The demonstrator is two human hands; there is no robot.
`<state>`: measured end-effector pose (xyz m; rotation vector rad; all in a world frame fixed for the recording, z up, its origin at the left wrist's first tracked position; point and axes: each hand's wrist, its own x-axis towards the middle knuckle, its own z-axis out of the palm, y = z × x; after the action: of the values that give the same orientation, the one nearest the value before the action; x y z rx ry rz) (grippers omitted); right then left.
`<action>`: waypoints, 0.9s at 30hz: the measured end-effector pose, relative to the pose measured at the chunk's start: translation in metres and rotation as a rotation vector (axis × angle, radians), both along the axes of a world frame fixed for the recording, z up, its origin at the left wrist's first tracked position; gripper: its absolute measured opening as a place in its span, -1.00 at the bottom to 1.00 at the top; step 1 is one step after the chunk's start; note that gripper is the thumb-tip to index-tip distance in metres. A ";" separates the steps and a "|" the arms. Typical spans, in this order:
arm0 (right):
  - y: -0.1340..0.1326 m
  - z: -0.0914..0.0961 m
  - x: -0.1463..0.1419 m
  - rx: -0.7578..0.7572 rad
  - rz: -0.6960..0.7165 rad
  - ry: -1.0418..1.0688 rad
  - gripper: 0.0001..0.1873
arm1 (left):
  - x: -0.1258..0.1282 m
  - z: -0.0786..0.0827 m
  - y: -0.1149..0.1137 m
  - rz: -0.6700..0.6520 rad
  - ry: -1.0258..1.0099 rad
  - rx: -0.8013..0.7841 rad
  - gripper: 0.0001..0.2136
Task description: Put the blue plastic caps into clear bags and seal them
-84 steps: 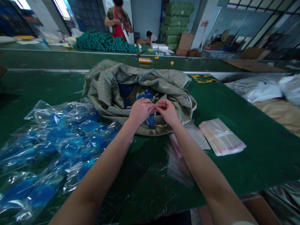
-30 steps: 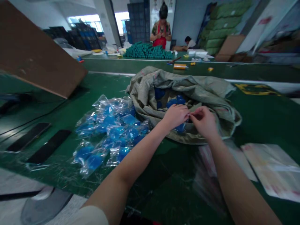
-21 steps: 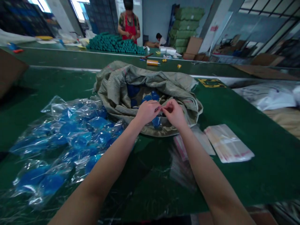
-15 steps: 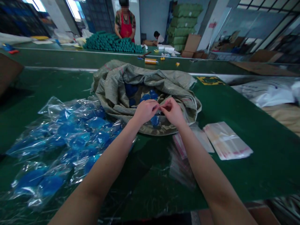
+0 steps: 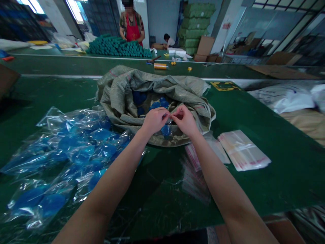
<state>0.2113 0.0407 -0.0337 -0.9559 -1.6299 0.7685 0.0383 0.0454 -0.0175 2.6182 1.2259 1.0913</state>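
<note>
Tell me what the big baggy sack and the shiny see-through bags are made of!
The sack looks like woven plastic: its dull surface shows a fine criss-cross weave along the folds, though it might be cloth. The see-through bags look like thin plastic film: they are glossy and crinkled, with bright glare on them.

The scene is viewed from a single head-worn camera, angled forward and down. The left hand (image 5: 154, 121) and right hand (image 5: 184, 121) are seen close up from just behind, above the near edge of the green bench (image 5: 279, 183), with the far workshop wall (image 5: 157, 17) visible along the top.
</note>
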 end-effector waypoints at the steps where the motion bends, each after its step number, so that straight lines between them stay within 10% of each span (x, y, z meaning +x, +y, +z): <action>1: 0.000 0.000 0.001 0.002 -0.004 -0.004 -0.69 | -0.001 0.000 0.000 -0.003 -0.017 0.000 -0.81; 27: 0.006 -0.008 0.003 -0.201 0.069 0.014 -0.81 | -0.002 -0.007 0.012 -0.038 -0.289 -0.172 -0.86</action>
<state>0.2146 0.0468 -0.0422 -1.0365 -1.6014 0.9984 0.0359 0.0572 -0.0247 2.2532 1.1460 1.2424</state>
